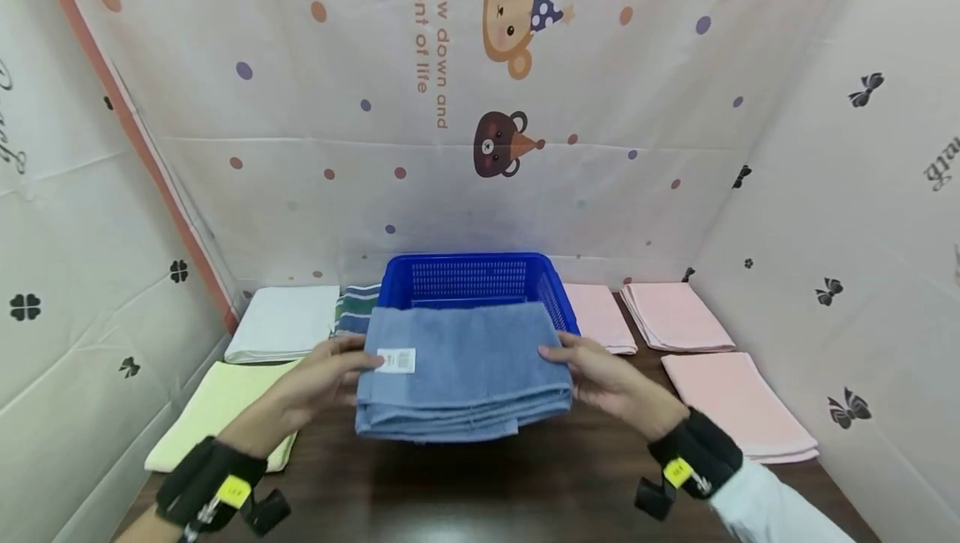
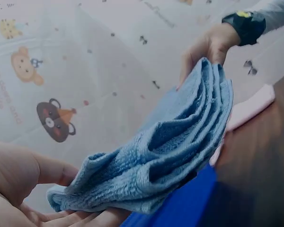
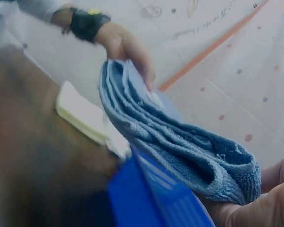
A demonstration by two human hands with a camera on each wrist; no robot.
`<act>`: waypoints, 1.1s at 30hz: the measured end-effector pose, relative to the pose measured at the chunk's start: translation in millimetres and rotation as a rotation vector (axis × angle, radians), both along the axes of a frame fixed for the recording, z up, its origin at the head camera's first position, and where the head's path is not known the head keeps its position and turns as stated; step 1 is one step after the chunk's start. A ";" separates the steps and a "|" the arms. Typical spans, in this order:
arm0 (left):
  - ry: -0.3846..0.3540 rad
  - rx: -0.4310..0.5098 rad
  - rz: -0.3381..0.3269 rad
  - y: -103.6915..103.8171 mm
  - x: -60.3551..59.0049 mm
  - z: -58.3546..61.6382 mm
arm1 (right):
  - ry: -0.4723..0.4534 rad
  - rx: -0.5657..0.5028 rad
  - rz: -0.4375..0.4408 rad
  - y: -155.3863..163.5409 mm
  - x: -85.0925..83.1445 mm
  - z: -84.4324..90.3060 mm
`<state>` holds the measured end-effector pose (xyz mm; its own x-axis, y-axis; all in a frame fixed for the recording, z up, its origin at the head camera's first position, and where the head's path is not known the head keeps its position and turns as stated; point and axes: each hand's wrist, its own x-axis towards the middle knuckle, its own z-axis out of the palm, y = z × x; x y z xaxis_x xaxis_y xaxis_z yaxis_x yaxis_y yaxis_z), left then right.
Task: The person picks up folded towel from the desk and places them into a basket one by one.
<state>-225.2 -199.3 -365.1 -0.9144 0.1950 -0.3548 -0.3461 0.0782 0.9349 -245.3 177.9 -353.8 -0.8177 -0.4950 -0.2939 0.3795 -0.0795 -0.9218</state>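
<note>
A folded blue towel (image 1: 468,368) with a white label (image 1: 396,360) hangs above the table, its layers showing along the near edge. My left hand (image 1: 326,376) grips its left side, thumb on top by the label and fingers underneath. On the opposite side my right hand (image 1: 603,372) pinches it the same way. The wrist views show the towel's stacked folds (image 2: 180,137) sagging a little between both hands. Just behind and below it, a blue plastic basket (image 1: 468,258) with perforated walls is partly hidden by the towel.
To the left lie a folded white towel (image 1: 285,322), a yellow one (image 1: 202,414) and a green-and-blue striped one (image 1: 356,309). Several folded pink towels (image 1: 738,401) are on the right. Printed cloth walls (image 1: 300,109) enclose the dark wooden table (image 1: 450,493) at the back and sides.
</note>
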 end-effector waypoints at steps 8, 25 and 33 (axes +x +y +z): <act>0.050 -0.066 0.033 10.9 -91.4 28.2 | 0.052 0.011 0.006 -2.4 -107.1 17.1; 0.196 -0.888 0.092 42.8 -207.2 -26.7 | -0.141 0.488 -0.211 -6.2 -369.4 -176.1; 0.134 -1.052 -0.008 67.7 -224.3 -41.9 | -0.123 0.671 -0.042 -9.7 -334.0 -161.6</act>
<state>-449.5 -131.6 -407.0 -0.9586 -0.1451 -0.2449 -0.2408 0.8723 0.4255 -579.3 168.2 -515.4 -0.7731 -0.1416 -0.6183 0.4940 0.4770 -0.7269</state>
